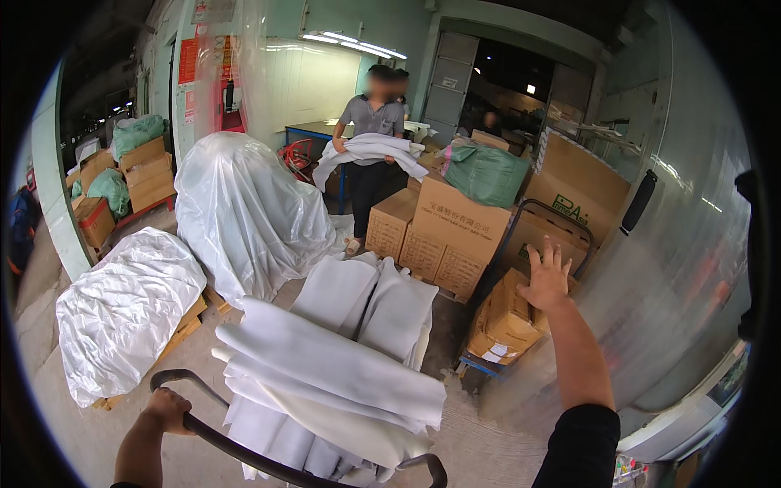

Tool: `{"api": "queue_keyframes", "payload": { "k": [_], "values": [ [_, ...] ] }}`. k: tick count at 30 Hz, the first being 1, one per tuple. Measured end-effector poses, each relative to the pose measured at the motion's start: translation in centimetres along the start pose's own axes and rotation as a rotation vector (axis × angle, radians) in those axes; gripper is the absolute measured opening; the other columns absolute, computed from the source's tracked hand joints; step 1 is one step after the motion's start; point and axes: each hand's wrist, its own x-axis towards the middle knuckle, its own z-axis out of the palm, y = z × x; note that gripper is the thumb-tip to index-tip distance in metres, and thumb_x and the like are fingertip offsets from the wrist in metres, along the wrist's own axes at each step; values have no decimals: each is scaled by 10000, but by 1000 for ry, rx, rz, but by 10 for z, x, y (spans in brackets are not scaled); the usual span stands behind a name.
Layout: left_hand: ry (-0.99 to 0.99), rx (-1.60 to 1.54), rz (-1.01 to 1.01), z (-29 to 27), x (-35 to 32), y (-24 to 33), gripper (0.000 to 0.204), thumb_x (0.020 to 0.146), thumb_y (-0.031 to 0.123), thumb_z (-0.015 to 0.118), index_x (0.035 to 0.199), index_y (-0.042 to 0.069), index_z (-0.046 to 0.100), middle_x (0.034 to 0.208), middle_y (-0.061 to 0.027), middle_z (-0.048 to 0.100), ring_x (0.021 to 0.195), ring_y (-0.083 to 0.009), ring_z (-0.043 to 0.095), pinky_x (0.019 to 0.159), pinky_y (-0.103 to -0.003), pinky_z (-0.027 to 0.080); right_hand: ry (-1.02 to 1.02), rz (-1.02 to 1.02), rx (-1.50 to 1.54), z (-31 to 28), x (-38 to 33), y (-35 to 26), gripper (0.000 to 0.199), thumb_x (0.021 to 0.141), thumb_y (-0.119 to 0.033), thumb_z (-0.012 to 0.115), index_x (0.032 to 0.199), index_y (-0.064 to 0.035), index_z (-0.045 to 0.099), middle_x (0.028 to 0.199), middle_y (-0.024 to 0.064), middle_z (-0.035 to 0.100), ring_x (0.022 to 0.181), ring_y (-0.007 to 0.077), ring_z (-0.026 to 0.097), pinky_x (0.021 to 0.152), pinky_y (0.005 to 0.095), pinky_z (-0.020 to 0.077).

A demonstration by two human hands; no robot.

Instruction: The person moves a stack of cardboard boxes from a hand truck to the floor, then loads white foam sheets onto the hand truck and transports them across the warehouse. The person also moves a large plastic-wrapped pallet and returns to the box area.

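Note:
My left hand [168, 411] is wrapped round the black push handle [248, 459] of a cart at the lower left. Light grey-white sheets of soft material [329, 362] are heaped on the cart beyond the handle, some folded and laid crosswise over others. The cart's deck is hidden under them. Out to the right, my right hand [547, 276] is raised with its fingers spread and holds nothing. It appears in front of brown cardboard boxes [506, 319] on a blue trolley, left of a clear plastic curtain [651, 268]; whether it touches anything I cannot tell.
Ahead, a person [374, 122] carries a bundle of white sheets [370, 154]. Large cartons [460, 228] stand right of that person, with a green sack [486, 175] on top. Plastic-covered piles [244, 207] and a white-wrapped pallet load [130, 305] line the left side.

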Motion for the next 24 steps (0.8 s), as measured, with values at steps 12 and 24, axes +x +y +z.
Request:
{"api": "queue_keyframes", "payload": {
  "k": [12, 24],
  "values": [
    [158, -10, 59, 7, -3, -1, 527, 619, 669, 694, 683, 145, 707, 745, -43, 703, 771, -249, 698, 760, -386, 528, 45, -253, 77, -2, -1, -45, 885, 763, -368, 787, 1490, -144, 335, 1582, 208, 158, 1462, 425, 179, 1150, 632, 208],
    [287, -76, 95, 14, -1, -4, 505, 580, 640, 737, 620, 140, 675, 688, -49, 674, 729, -256, 687, 750, -381, 529, 189, -1182, 712, -58, -103, -207, 589, 833, -298, 702, 1335, -61, 503, 1410, 229, 452, 1260, 399, 488, 1037, 510, 408]
  ]
}}
